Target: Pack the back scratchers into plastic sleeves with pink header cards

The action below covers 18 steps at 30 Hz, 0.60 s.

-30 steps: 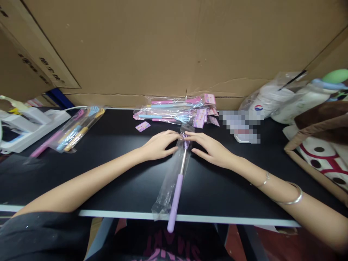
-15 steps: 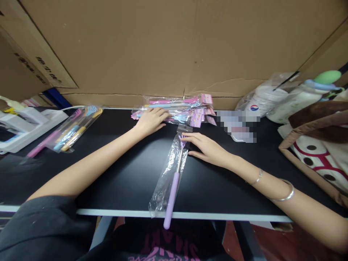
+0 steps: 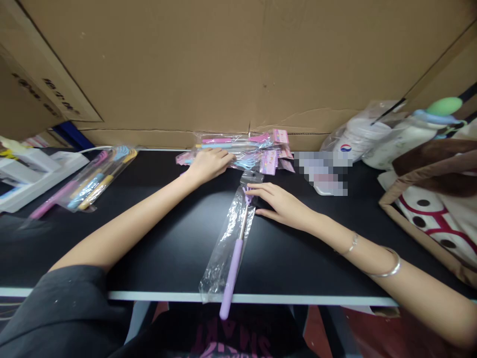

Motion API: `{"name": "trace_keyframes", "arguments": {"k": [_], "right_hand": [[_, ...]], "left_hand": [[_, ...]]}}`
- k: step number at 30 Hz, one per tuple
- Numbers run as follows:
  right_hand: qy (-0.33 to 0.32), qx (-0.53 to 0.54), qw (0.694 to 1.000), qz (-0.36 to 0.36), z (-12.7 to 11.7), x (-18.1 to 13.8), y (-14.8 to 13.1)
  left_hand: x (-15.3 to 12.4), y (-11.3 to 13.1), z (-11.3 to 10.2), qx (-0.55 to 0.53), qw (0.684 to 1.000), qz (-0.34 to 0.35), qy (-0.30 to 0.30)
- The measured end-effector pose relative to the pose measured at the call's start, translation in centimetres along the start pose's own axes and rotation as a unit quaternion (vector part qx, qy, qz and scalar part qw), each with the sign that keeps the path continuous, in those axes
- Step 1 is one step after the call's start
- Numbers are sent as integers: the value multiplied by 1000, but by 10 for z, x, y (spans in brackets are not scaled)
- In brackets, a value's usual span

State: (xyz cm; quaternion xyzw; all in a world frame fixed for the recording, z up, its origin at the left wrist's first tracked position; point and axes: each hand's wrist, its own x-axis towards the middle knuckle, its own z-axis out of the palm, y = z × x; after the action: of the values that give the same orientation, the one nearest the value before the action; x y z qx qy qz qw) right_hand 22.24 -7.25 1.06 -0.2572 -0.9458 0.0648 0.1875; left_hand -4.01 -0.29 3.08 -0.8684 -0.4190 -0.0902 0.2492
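Observation:
A purple telescopic back scratcher (image 3: 233, 271) lies on a clear plastic sleeve (image 3: 219, 258), its handle end jutting past the table's front edge. My right hand (image 3: 281, 206) rests at its claw head, fingers stretched out and thumb apart, fingertips touching the claw. Farther back, my left hand (image 3: 209, 166) lies over a pile of packaged back scratchers (image 3: 253, 144) with pink header cards. Its fingers are bent down round the pile's near side; the fingertips and what exactly they grip are partly hidden.
On the left are several bagged back scratchers (image 3: 95, 186) beside a white power strip (image 3: 48, 174). A blurred-out item (image 3: 326, 179), a white cup (image 3: 359, 139) in a bag, a bottle (image 3: 406, 134) and a brown bag (image 3: 417, 164) stand right. Cardboard (image 3: 186, 64) walls the back.
The fingers of my left hand have curled in over the pile, where they were more spread before. My right hand stays at the claw head. The view has shifted slightly.

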Motion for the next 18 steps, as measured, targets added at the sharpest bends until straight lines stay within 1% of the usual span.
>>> {"name": "trace_keyframes", "arguments": {"k": [4,7,14,18], "right_hand": [[-4,3,1000,6,-1,0,0],[-5,8,1000,11,-1,0,0],[-6,20,1000,21,-2,1,-2],[-10,22,999,27,-2,2,-3]], "left_hand": [[2,-11,-8,-17,999,-20,32],[13,-19,-14,-23,997,-37,57],[60,-30,-28,-54,992,-49,99],[86,-27,-24,-67,991,-38,110]]}}
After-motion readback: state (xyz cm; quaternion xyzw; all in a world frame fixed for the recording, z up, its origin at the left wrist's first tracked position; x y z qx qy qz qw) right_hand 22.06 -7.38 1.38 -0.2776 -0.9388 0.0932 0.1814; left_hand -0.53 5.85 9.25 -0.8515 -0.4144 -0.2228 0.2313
